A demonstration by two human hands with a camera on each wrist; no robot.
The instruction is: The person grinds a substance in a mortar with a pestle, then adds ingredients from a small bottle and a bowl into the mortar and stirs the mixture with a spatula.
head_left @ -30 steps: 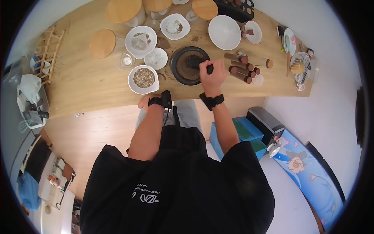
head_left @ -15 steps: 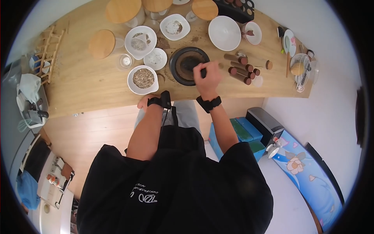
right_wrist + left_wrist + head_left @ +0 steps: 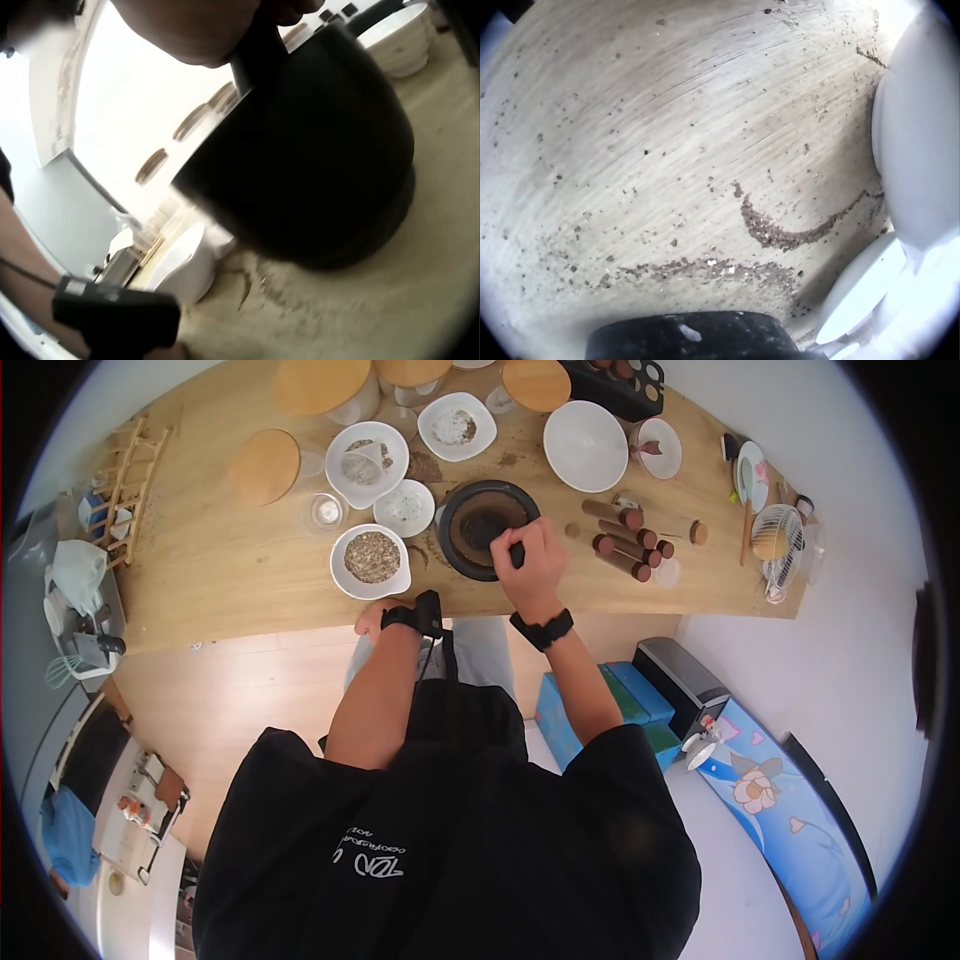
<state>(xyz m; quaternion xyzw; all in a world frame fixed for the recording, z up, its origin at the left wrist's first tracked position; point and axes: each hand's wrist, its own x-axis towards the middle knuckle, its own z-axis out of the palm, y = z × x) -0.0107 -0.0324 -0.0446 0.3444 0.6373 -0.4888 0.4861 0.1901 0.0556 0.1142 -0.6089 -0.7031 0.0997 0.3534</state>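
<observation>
The right hand (image 3: 535,568) grips the black pestle (image 3: 516,550), whose head stands in the dark mortar (image 3: 447,543) over brown ground material. In the right wrist view the fingers (image 3: 202,30) wrap the pestle's shaft (image 3: 257,56) above the mortar's wall (image 3: 315,157). The left hand (image 3: 371,619) rests at the table's front edge, below a white bowl of coarse grains (image 3: 372,557); its fingers are partly hidden by the wrist camera. The left wrist view shows no hand, only the mortar's edge (image 3: 694,337), scattered brown crumbs (image 3: 776,234) and white bowls (image 3: 919,142).
Several white bowls (image 3: 586,446) stand behind and left of the mortar. Tubes with dark red caps (image 3: 641,572) lie to its right. Jars with wooden lids (image 3: 268,466) stand at the back left, a black rack (image 3: 620,390) at the back right, a wire whisk (image 3: 778,545) at the far right.
The right hand has moved slightly left and toward the body, and the pestle has shifted round inside the mortar. The left hand has stayed at the table edge.
</observation>
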